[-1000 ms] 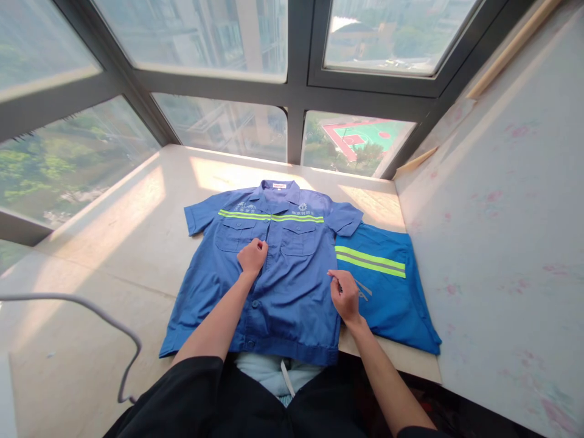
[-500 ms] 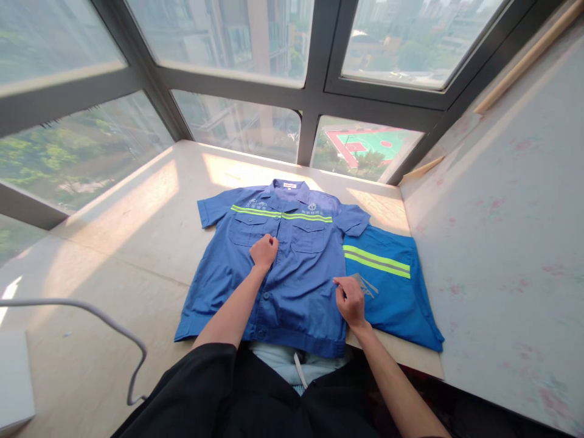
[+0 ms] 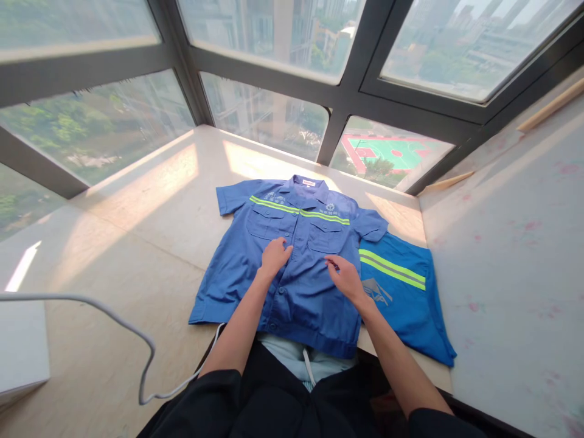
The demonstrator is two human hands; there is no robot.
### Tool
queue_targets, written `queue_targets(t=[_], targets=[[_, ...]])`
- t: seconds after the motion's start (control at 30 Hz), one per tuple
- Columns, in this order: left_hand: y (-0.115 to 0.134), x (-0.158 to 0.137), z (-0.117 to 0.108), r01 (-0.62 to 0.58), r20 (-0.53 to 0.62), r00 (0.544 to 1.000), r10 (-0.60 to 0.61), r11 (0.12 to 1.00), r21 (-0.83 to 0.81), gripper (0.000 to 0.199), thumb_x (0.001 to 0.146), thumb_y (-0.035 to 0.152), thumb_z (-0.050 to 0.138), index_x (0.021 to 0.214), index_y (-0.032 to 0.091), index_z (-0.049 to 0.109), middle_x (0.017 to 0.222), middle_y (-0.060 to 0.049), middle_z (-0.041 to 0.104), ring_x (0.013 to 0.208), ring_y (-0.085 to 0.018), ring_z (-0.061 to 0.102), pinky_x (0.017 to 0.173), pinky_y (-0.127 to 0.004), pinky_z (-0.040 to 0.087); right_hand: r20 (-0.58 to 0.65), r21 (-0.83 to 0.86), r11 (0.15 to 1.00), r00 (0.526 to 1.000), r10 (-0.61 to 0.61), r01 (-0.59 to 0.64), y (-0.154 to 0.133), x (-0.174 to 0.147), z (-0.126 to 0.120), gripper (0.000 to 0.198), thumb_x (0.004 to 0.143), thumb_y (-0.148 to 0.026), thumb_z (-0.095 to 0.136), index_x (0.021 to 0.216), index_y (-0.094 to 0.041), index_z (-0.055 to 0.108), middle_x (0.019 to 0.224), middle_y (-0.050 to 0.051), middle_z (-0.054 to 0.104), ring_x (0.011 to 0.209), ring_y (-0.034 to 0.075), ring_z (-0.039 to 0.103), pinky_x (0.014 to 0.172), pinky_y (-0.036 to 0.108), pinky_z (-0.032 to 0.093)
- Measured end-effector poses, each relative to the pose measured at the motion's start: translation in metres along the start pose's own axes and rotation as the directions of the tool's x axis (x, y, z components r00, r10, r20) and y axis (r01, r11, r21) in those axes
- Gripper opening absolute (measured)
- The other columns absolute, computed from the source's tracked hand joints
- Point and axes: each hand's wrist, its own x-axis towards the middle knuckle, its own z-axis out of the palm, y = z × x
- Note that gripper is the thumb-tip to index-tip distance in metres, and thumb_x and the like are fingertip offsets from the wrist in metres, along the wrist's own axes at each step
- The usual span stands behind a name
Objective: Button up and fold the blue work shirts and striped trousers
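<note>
A blue short-sleeved work shirt [image 3: 314, 304] lies spread front side up, collar toward the window, with a yellow-green stripe across the chest and two flap pockets. My left hand [image 3: 275, 258] is over the middle of its front, beside the button strip, fingertips slightly apart and nothing visible in them. Over the right side of the shirt, below the pocket, my right hand [image 3: 344, 277] has loosely bent, parted fingers and holds nothing. A brighter blue folded garment [image 3: 406, 310] with a similar stripe and a grey logo lies to the right, partly under the shirt's sleeve.
The pale ledge [image 3: 137, 261] runs up to the grey window frame [image 3: 269, 91]. At the left, a grey cable [image 3: 114, 322] loops past a white box [image 3: 22, 347]. A patterned wall [image 3: 515, 292] bounds the right side.
My right hand has moved left and away from me, from the shirt's edge onto its front. The left hand's closed fingers have loosened. The view has shifted left.
</note>
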Motion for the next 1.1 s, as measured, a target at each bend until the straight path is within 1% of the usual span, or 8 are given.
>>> queue_targets(t=[0.13, 0.27, 0.37, 0.5, 0.63, 0.77, 0.93, 1.1], targets=[[0.018, 0.019, -0.004, 0.021, -0.002, 1.000, -0.021, 0.988, 0.151, 0.043, 0.086, 0.051, 0.062, 0.115, 0.018, 0.060, 0.116, -0.016, 0.066, 0.108, -0.030, 0.065, 0.089, -0.037, 0.048, 0.001, 0.054, 0.996, 0.997, -0.072, 0.072, -0.008, 0.037, 0.024, 0.033, 0.085, -0.017, 0.048, 0.114, -0.020, 0.065, 0.104, 0.009, 0.070, 0.094, 0.020, 0.066, 0.080, 0.033, 0.055], [0.030, 0.041, -0.006, 0.034, -0.009, 0.999, -0.032, 0.983, 0.183, 0.030, 0.090, 0.037, 0.056, 0.111, 0.016, 0.062, 0.109, -0.018, 0.069, 0.106, -0.033, 0.066, 0.086, -0.040, 0.049, -0.039, 0.089, 0.995, 0.998, -0.041, 0.044, 0.004, 0.061, 0.046, 0.038, 0.082, -0.013, 0.048, 0.116, -0.017, 0.063, 0.103, 0.010, 0.070, 0.085, 0.019, 0.066, 0.071, 0.031, 0.056], [0.029, 0.052, -0.006, 0.051, -0.023, 0.999, -0.048, 0.984, 0.171, 0.022, 0.088, 0.025, 0.053, 0.101, 0.015, 0.068, 0.103, -0.020, 0.071, 0.102, -0.034, 0.068, 0.084, -0.041, 0.049, -0.066, 0.085, 0.996, 0.997, -0.031, 0.037, 0.015, 0.063, 0.056, 0.039, 0.080, -0.012, 0.047, 0.114, -0.018, 0.064, 0.099, 0.009, 0.070, 0.083, 0.019, 0.066, 0.069, 0.031, 0.055], [0.027, 0.061, -0.006, 0.043, -0.032, 0.999, -0.039, 0.991, 0.126, 0.019, 0.082, 0.022, 0.054, 0.089, 0.015, 0.071, 0.098, -0.019, 0.073, 0.098, -0.033, 0.068, 0.083, -0.039, 0.049, -0.094, 0.066, 0.996, 0.994, -0.056, 0.062, 0.017, 0.053, 0.061, 0.036, 0.082, -0.012, 0.044, 0.112, -0.018, 0.065, 0.103, 0.011, 0.068, 0.093, 0.022, 0.064, 0.078, 0.034, 0.055], [0.031, 0.073, -0.007, 0.001, -0.036, 0.999, 0.000, 1.000, 0.023, 0.021, 0.084, 0.028, 0.053, 0.084, 0.017, 0.070, 0.088, -0.012, 0.075, 0.089, -0.026, 0.069, 0.079, -0.032, 0.049, -0.107, 0.049, 0.995, 0.991, -0.083, 0.089, 0.016, 0.050, 0.062, 0.034, 0.085, -0.011, 0.043, 0.110, -0.018, 0.065, 0.103, 0.011, 0.068, 0.097, 0.023, 0.062, 0.089, 0.038, 0.052], [0.032, 0.083, -0.002, -0.050, -0.024, 0.999, 0.048, 0.996, -0.078, 0.021, 0.086, 0.027, 0.051, 0.085, 0.017, 0.069, 0.073, -0.005, 0.073, 0.077, -0.019, 0.068, 0.075, -0.027, 0.048, -0.116, 0.042, 0.994, 0.988, -0.099, 0.105, 0.015, 0.051, 0.062, 0.032, 0.086, -0.012, 0.043, 0.109, -0.017, 0.065, 0.102, 0.012, 0.068, 0.097, 0.023, 0.062, 0.091, 0.039, 0.051], [0.024, 0.075, 0.001, -0.084, -0.023, 0.996, 0.082, 0.985, -0.150, 0.022, 0.091, 0.025, 0.048, 0.087, 0.018, 0.067, 0.071, -0.002, 0.072, 0.067, -0.015, 0.068, 0.073, -0.025, 0.049, -0.121, 0.042, 0.994, 0.988, -0.100, 0.105, 0.015, 0.051, 0.061, 0.033, 0.085, -0.011, 0.043, 0.109, -0.018, 0.066, 0.102, 0.011, 0.068, 0.098, 0.023, 0.062, 0.089, 0.038, 0.052], [0.010, 0.039, -0.014, -0.092, -0.131, 0.989, 0.075, 0.988, -0.127, 0.025, 0.093, 0.027, 0.045, 0.101, 0.017, 0.067, 0.100, -0.009, 0.074, 0.094, -0.020, 0.068, 0.087, -0.029, 0.049, -0.100, 0.067, 0.996, 0.993, -0.056, 0.062, 0.017, 0.054, 0.060, 0.034, 0.084, -0.013, 0.045, 0.111, -0.018, 0.065, 0.100, 0.010, 0.069, 0.092, 0.023, 0.064, 0.087, 0.038, 0.053]])
